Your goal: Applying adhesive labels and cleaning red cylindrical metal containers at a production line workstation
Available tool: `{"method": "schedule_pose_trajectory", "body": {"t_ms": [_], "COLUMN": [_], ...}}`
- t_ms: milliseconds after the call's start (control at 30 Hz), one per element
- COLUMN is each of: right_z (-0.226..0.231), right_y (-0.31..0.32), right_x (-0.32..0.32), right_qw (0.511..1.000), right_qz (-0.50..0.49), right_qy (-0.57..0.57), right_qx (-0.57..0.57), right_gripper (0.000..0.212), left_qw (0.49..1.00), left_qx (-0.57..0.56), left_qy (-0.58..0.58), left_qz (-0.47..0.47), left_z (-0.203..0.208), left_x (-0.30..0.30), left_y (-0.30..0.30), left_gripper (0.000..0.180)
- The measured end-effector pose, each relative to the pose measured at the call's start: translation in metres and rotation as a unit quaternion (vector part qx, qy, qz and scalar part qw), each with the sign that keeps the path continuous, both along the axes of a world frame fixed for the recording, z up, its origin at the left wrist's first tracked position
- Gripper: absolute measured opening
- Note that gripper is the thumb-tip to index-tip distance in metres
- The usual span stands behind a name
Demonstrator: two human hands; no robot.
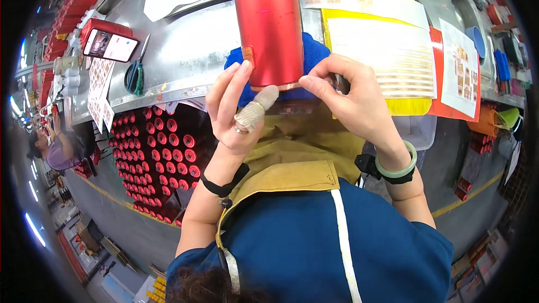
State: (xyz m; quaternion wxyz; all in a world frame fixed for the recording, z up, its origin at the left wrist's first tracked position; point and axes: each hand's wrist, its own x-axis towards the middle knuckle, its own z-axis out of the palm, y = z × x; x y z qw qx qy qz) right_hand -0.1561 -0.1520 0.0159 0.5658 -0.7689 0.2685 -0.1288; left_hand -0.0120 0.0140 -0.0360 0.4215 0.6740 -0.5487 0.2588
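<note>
A red metallic cylinder (268, 25) lies on a blue cloth (315, 53), its near end toward me. Along that near rim runs a thin gold-patterned strip (287, 86). My left hand (229, 106) is at the cylinder's left side with fingers stretched out; one finger wears a knitted cover (257, 109) and presses at the strip on the rim. A small gold patterned patch (247, 54) shows by its raised fingertips. My right hand (359, 95) pinches thumb and forefinger together at the strip's right end, by the rim.
On the right lie a sheet of gold strips (382, 50), a yellow folder (412, 108) and a printed sheet (459, 70). Scissors (135, 76) and a phone (110, 45) are at left. Many red cylinders (160, 154) stack below the metal table (185, 50). Another person (64, 148) sits far left.
</note>
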Motion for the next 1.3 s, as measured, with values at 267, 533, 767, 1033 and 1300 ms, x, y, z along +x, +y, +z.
{"method": "schedule_pose_trajectory", "body": {"t_ms": [267, 533, 767, 1033, 1300], "right_z": [-0.006, -0.007, -0.011, -0.011, -0.011], "right_y": [-0.001, -0.003, -0.003, -0.002, -0.002], "right_x": [0.003, 0.003, 0.003, 0.005, 0.005], "right_qw": [1.000, 0.998, 0.997, 0.997, 0.997], "right_qz": [0.010, 0.025, 0.020, 0.021, 0.023], "right_qy": [-0.028, -0.056, -0.074, -0.078, -0.078], "right_qx": [0.004, -0.006, 0.006, -0.006, -0.018], "right_gripper": [0.026, 0.025, 0.026, 0.025, 0.023], "left_qw": [0.997, 0.992, 0.999, 0.985, 0.999], "left_qx": [0.014, -0.040, 0.004, -0.012, 0.037], "left_qy": [0.068, 0.122, 0.029, 0.169, 0.012], "left_qz": [-0.041, 0.008, -0.031, -0.043, -0.006], "left_z": [-0.004, -0.012, 0.001, -0.013, 0.006], "left_x": [-0.002, -0.009, -0.006, -0.009, -0.012], "left_y": [-0.004, -0.001, -0.007, 0.001, -0.007], "left_gripper": [0.041, 0.043, 0.039, 0.047, 0.052]}}
